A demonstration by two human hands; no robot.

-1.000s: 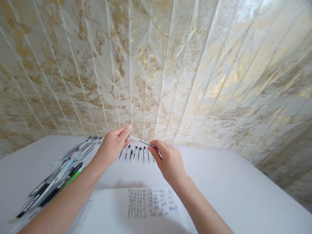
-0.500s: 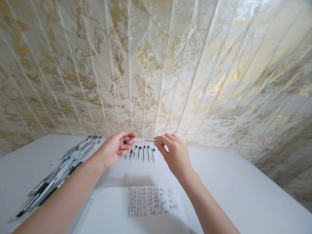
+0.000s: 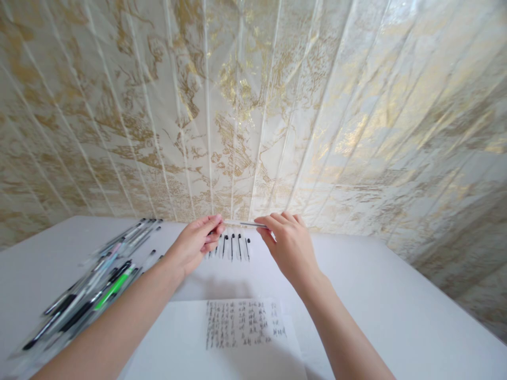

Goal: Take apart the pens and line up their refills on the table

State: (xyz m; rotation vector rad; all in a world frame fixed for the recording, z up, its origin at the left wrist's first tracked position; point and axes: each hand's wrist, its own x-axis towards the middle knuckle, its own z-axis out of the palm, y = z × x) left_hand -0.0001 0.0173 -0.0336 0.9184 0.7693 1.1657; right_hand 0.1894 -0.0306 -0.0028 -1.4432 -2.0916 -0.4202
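A thin, clear pen [image 3: 252, 224], with a darker stretch toward its right end, spans the gap between my hands above the table. My left hand [image 3: 198, 240] pinches its left end between thumb and fingers; a small dark bit shows among the curled fingers. At the other end, the thumb and fingertips of my right hand [image 3: 291, 245] close on it. Just below lies a row of several slim pens with black caps [image 3: 233, 247], side by side and partly covered by my left hand.
Many loose pens [image 3: 91, 287] are heaped at the left, a bright green one [image 3: 114, 287] among them. Closer to me lies a white paper sheet [image 3: 178, 338] with handwriting. Behind the white table [image 3: 368, 285] hangs a gold-patterned curtain [image 3: 237, 132].
My left hand has shifted slightly right and closed further around the pen's end, hiding the black piece seen earlier. The right hand has moved slightly right. More of the heap shows.
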